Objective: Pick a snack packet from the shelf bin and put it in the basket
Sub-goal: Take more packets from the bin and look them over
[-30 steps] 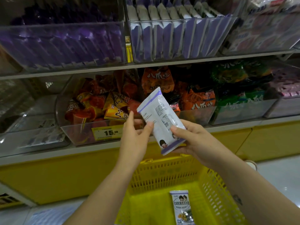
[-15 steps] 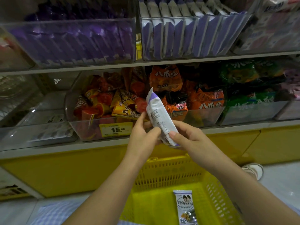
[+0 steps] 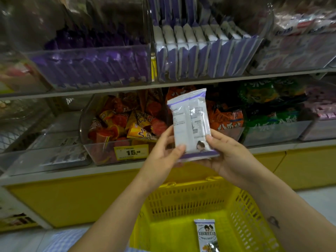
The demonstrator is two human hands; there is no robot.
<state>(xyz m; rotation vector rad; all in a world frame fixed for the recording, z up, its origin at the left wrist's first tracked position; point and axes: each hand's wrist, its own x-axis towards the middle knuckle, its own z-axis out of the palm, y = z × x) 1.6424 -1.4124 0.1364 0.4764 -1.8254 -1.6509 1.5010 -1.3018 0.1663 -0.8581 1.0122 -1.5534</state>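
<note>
two hands hold one packet [image 3: 190, 122] upright at the middle of the view, in front of the lower shelf [image 3: 72, 172] and above the far rim of the basket [image 3: 181, 199]. the packet is white with purple bands at top and bottom. its back seam and small print face the camera, and a small cartoon head shows near its bottom edge. the left hand [image 3: 162, 158] pinches the packet's lower left side, thumb on the near face and fingers behind. the right hand [image 3: 228, 156] grips the lower right corner, thumb on the near face and fingers curled beneath the bottom edge. both forearms reach up from the bottom of the view, and a small dark mark [image 3: 273, 221] shows on the right forearm.

the basket is yellow plastic with slotted walls and sits low in the view, under the hands. a second packet [image 3: 206, 235] of the same kind lies flat on its floor, face up, near the bottom edge of the view.

on the upper shelf [image 3: 109, 89], a clear bin [image 3: 205, 59] holds a row of matching white and purple packets standing on edge. left of it, a purple bin [image 3: 91, 70] holds dark purple packs. on the lower shelf, a snack bin [image 3: 101, 153] of red and orange packs stands behind the left hand, with a yellow price tag [image 3: 131, 152] reading 15 on its front. orange bags [image 3: 225, 117] sit behind the packet, and green bags [image 3: 263, 99] lie further right. the shelving base [image 3: 81, 200] is yellow.
</note>
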